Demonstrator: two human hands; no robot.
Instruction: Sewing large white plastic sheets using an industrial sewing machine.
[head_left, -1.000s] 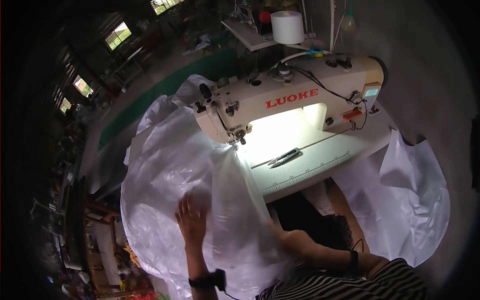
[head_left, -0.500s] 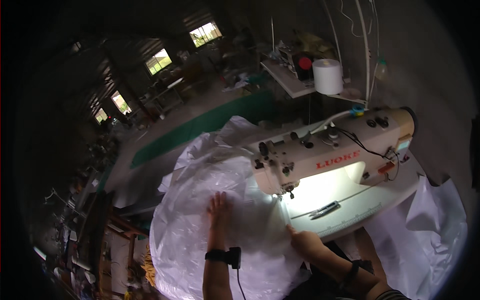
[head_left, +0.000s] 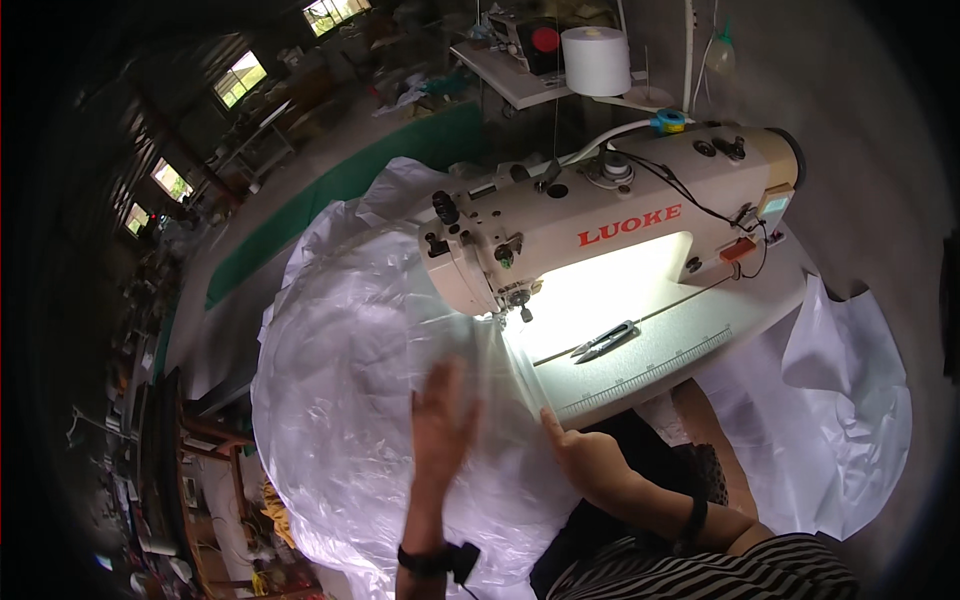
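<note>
A large sheet of thin white translucent fabric (head_left: 350,400) spreads over the table left of a cream sewing machine (head_left: 600,225) and runs under its needle (head_left: 520,305). My left hand (head_left: 442,420) lies flat and open on the fabric, fingers pointing toward the machine, slightly blurred. My right hand (head_left: 578,455) rests at the table's near edge, its index finger pressing the fabric's folded edge. Neither hand grips anything.
Small thread snips (head_left: 605,342) lie on the lit machine bed. A white thread cone (head_left: 597,60) stands behind the machine. More white fabric (head_left: 850,420) hangs at the right. A long green-topped table (head_left: 340,190) and cluttered benches lie to the left.
The view has swung, so the machine sits more central. My left hand has slid up the fabric toward the needle; my right hand has moved to the folded edge.
</note>
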